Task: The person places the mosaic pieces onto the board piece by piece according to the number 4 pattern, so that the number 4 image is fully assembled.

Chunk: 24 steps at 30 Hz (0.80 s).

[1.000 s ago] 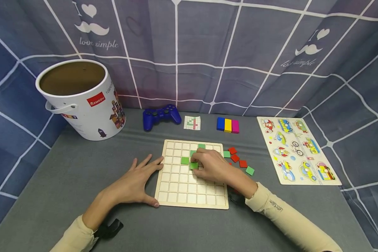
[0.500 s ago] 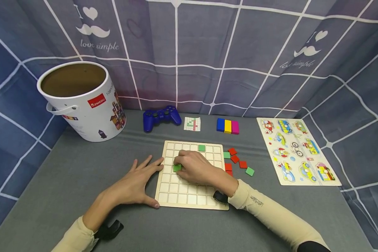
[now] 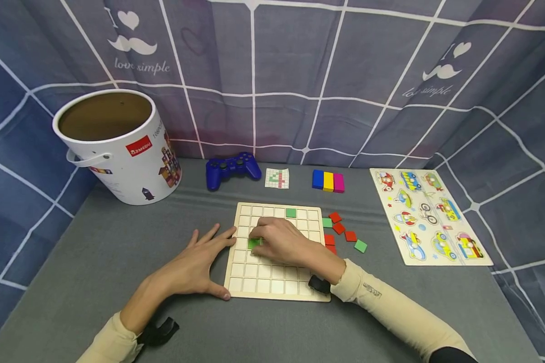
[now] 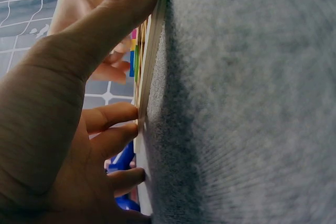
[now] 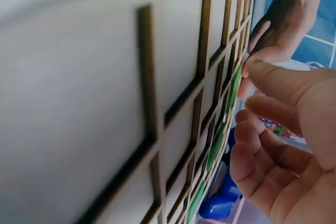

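"Shifted leftward from a second ago: the right hand (image 3: 279, 243), now low over a wooden grid board (image 3: 277, 287)."

"And across the scene?"

"At far left, a white bucket (image 3: 136, 151). Next, the left hand (image 3: 188, 264), fingers spread and extended, thumb and fingertips touching the board's left edge. Just beside it, in the board's left part, a green tile (image 3: 254, 243) shows between the right hand's curled thumb and forefinger, which appear to pinch it; whether it sits fully in a cell cannot be told. Farther right, loose red tiles (image 3: 338, 228) lie beside the board on a gray surface (image 3: 272, 333)."

"What could go wrong?"

"Likeliest, a tile left askew on the raised dividers, if released off-center. Black wrist gear (image 3: 319, 284), low over the board's right side, could snag its edge. And should the left hand slacken, pressing might slide the board."
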Each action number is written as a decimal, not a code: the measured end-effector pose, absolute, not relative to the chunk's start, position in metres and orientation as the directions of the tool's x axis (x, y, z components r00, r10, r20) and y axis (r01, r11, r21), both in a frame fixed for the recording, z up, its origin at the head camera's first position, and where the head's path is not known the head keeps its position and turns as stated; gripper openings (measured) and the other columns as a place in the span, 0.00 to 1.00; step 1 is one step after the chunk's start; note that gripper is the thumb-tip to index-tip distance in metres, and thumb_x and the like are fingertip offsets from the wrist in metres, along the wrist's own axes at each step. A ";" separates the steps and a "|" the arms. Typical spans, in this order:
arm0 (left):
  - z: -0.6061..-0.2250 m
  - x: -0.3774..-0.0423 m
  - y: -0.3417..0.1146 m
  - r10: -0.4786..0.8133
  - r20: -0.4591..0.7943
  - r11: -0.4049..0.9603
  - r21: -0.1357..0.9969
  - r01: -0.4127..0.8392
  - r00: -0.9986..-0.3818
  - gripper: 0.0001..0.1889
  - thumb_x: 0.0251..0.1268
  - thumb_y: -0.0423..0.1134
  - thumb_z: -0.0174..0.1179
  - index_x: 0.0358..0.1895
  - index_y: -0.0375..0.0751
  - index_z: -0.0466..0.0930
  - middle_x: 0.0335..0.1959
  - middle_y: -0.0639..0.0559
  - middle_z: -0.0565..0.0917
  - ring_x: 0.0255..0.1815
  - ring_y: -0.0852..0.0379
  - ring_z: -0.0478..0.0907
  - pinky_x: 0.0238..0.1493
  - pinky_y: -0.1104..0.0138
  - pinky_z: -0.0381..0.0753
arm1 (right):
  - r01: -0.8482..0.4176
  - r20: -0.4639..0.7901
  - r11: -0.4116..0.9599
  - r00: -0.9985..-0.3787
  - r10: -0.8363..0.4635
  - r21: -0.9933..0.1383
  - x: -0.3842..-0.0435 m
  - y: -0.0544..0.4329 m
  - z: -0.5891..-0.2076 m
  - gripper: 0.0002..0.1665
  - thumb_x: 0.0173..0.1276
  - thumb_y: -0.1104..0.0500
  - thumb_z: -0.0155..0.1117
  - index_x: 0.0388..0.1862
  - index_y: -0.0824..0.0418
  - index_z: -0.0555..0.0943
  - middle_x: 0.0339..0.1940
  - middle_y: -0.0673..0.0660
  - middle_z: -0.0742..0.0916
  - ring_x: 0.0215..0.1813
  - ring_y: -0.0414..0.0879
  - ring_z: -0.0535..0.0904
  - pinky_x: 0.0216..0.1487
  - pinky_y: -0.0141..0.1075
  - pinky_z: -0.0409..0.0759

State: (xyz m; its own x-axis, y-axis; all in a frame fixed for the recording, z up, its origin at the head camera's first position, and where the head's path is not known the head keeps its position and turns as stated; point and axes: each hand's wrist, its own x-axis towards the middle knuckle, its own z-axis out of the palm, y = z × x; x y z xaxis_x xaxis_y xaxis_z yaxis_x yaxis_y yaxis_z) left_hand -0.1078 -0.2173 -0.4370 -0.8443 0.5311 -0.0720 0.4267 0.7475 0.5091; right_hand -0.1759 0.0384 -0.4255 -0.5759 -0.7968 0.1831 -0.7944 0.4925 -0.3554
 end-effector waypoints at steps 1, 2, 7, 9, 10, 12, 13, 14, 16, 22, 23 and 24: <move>-0.437 -0.108 -0.217 0.531 -0.070 0.747 0.509 0.428 -0.844 0.63 0.29 0.72 0.77 0.76 0.49 0.64 0.81 0.56 0.51 0.80 0.40 0.41 0.67 0.28 0.36 | -0.794 0.202 0.487 -0.578 -0.790 -0.364 -0.175 0.043 -0.426 0.13 0.59 0.52 0.78 0.42 0.55 0.89 0.32 0.48 0.83 0.30 0.36 0.73 0.32 0.31 0.73; -0.437 -0.108 -0.216 0.532 -0.069 0.746 0.511 0.428 -0.844 0.63 0.29 0.72 0.77 0.76 0.49 0.64 0.81 0.56 0.51 0.80 0.40 0.41 0.66 0.28 0.36 | -0.789 0.217 0.487 -0.585 -0.781 -0.375 -0.175 0.048 -0.425 0.13 0.59 0.52 0.77 0.41 0.56 0.89 0.32 0.48 0.83 0.30 0.36 0.72 0.31 0.31 0.73; -0.437 -0.109 -0.215 0.531 -0.070 0.745 0.514 0.426 -0.844 0.63 0.29 0.70 0.78 0.76 0.50 0.64 0.81 0.56 0.51 0.81 0.41 0.40 0.67 0.28 0.35 | -0.753 0.258 0.521 -0.639 -0.725 -0.400 -0.171 0.087 -0.421 0.12 0.63 0.53 0.75 0.41 0.58 0.89 0.35 0.49 0.85 0.32 0.38 0.79 0.33 0.32 0.77; -0.436 -0.109 -0.215 0.532 -0.069 0.745 0.512 0.428 -0.844 0.63 0.28 0.70 0.79 0.76 0.49 0.64 0.81 0.55 0.51 0.81 0.40 0.40 0.67 0.28 0.35 | -0.734 0.265 0.554 -0.667 -0.697 -0.392 -0.171 0.105 -0.420 0.12 0.63 0.54 0.74 0.41 0.59 0.88 0.36 0.50 0.86 0.33 0.40 0.81 0.33 0.33 0.78; -0.436 -0.109 -0.215 0.533 -0.068 0.745 0.512 0.429 -0.844 0.63 0.28 0.70 0.79 0.76 0.50 0.64 0.81 0.55 0.51 0.81 0.40 0.40 0.67 0.28 0.35 | -0.724 0.267 0.573 -0.681 -0.682 -0.384 -0.172 0.115 -0.419 0.11 0.63 0.55 0.74 0.41 0.60 0.88 0.36 0.50 0.86 0.33 0.41 0.82 0.33 0.33 0.79; -0.436 -0.109 -0.215 0.532 -0.065 0.743 0.513 0.429 -0.844 0.63 0.28 0.70 0.79 0.76 0.49 0.64 0.81 0.55 0.51 0.81 0.40 0.40 0.67 0.28 0.35 | -0.700 0.268 0.611 -0.710 -0.652 -0.369 -0.176 0.133 -0.419 0.10 0.62 0.58 0.75 0.41 0.60 0.88 0.35 0.50 0.86 0.32 0.42 0.80 0.31 0.34 0.77; -0.435 -0.109 -0.216 0.531 -0.064 0.744 0.514 0.428 -0.845 0.63 0.28 0.70 0.79 0.76 0.49 0.64 0.81 0.55 0.51 0.81 0.40 0.40 0.67 0.28 0.35 | -0.685 0.267 0.632 -0.726 -0.633 -0.362 -0.178 0.142 -0.419 0.10 0.61 0.59 0.75 0.41 0.60 0.88 0.34 0.51 0.85 0.31 0.42 0.79 0.30 0.34 0.76; -0.435 -0.109 -0.216 0.529 -0.064 0.744 0.514 0.426 -0.846 0.63 0.28 0.70 0.79 0.76 0.49 0.64 0.81 0.55 0.51 0.81 0.40 0.40 0.67 0.28 0.35 | -0.670 0.263 0.651 -0.741 -0.618 -0.357 -0.181 0.150 -0.419 0.10 0.60 0.60 0.76 0.40 0.60 0.88 0.33 0.51 0.85 0.30 0.43 0.78 0.30 0.35 0.75; -0.435 -0.108 -0.218 0.524 -0.064 0.746 0.515 0.422 -0.849 0.63 0.28 0.70 0.79 0.76 0.49 0.64 0.81 0.55 0.52 0.81 0.40 0.40 0.67 0.28 0.35 | -0.635 0.245 0.689 -0.772 -0.587 -0.348 -0.187 0.163 -0.420 0.11 0.58 0.62 0.76 0.41 0.60 0.88 0.33 0.51 0.84 0.29 0.43 0.76 0.29 0.37 0.73; -0.437 -0.108 -0.219 0.534 -0.064 0.739 0.520 0.428 -0.843 0.64 0.29 0.71 0.78 0.76 0.49 0.63 0.81 0.56 0.51 0.81 0.40 0.40 0.66 0.28 0.35 | -0.581 0.192 0.748 -0.814 -0.549 -0.321 -0.205 0.183 -0.429 0.14 0.57 0.62 0.76 0.44 0.60 0.88 0.38 0.53 0.85 0.33 0.45 0.75 0.32 0.40 0.75; -0.439 -0.108 -0.219 0.536 -0.064 0.737 0.522 0.430 -0.841 0.64 0.29 0.71 0.77 0.76 0.49 0.63 0.81 0.56 0.51 0.81 0.40 0.40 0.66 0.28 0.35 | -0.584 0.190 0.747 -0.811 -0.553 -0.318 -0.207 0.184 -0.429 0.14 0.57 0.62 0.76 0.44 0.60 0.88 0.38 0.53 0.85 0.33 0.44 0.75 0.33 0.40 0.75; -0.440 -0.108 -0.218 0.539 -0.064 0.736 0.521 0.432 -0.840 0.64 0.29 0.72 0.77 0.76 0.49 0.63 0.81 0.56 0.50 0.81 0.40 0.40 0.66 0.27 0.35 | -0.588 0.188 0.746 -0.808 -0.558 -0.313 -0.208 0.185 -0.430 0.14 0.57 0.62 0.76 0.43 0.60 0.88 0.36 0.53 0.84 0.32 0.44 0.74 0.32 0.39 0.74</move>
State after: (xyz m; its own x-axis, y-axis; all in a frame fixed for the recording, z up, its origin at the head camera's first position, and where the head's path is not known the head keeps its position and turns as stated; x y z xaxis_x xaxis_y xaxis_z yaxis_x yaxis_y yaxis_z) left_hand -0.1079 -0.2177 -0.4397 -0.8398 0.5390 -0.0644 0.4323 0.7358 0.5213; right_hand -0.2081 0.1851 -0.4301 -0.8081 -0.5581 0.1884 -0.5880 0.7456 -0.3135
